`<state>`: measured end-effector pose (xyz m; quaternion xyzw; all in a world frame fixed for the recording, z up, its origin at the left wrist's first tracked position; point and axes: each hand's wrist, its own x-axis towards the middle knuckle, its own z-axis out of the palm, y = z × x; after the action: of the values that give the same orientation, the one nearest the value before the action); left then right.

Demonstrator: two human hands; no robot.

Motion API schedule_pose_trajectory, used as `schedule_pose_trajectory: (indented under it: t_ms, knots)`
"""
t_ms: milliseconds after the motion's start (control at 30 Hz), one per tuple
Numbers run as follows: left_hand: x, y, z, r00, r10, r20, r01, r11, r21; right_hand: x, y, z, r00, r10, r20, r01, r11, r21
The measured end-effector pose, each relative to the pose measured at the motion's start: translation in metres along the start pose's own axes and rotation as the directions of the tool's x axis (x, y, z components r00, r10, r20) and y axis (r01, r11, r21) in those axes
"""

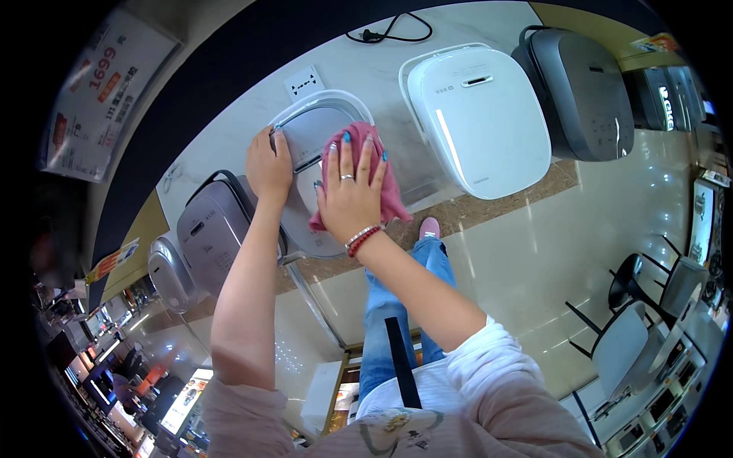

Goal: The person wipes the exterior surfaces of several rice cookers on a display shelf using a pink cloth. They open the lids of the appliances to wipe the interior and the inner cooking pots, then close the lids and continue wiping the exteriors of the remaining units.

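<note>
Wiping is in full swing here. The right hand (pixel 350 195) lies flat on a pink cloth (pixel 385 191), fingers spread open and pressing it down onto the lid of a light grey rice cooker (pixel 309 133), roughly at the lid's middle. The left hand (pixel 267 164) sits on the cooker's left edge with its fingers curled closed over the rim, which looks to me like bracing so the thing doesn't slide. The cooker stands on a pale marble-look worktop (pixel 366 72), close to its front edge, in a row with other cookers: a bigger white one (pixel 481 114) just beside it toward the right end, a dark grey one (pixel 576 91) past that, and a silver-lilac one with a carry handle (pixel 210 229) near it on the left side. A black power cord (pixel 389 32) lies at the back edge.

My read: lid surface is mid-wipe, and the cloth covers only part of it. The next stroke would call for steady flat pressure and the rim grip staying firm, plus keeping the cloth bunched under the palm so it doesn't drag loose near the lid's button strip.
</note>
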<state>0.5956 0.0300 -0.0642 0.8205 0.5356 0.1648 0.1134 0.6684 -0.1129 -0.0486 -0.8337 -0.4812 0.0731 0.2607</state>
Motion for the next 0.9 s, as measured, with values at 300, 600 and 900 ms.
schedule_pose_trajectory:
  t_ms: [300, 600, 900]
  knots:
    - [0.002, 0.001, 0.003, 0.999, 0.05, -0.021, -0.049, 0.998, 0.05, -0.013, -0.007, 0.004, 0.987, -0.155, 0.039, 0.154, 0.988, 0.02]
    - [-0.003, 0.004, -0.002, 0.999, 0.049, -0.021, -0.049, 0.999, 0.003, -0.086, 0.022, -0.013, 0.98, -0.176, 0.095, 0.165, 0.979, 0.117]
    - [-0.002, 0.006, 0.002, 0.995, 0.073, -0.066, -0.073, 0.997, -0.004, 0.043, 0.038, -0.01, 0.952, -0.303, 0.035, 0.299, 0.95, 0.087]
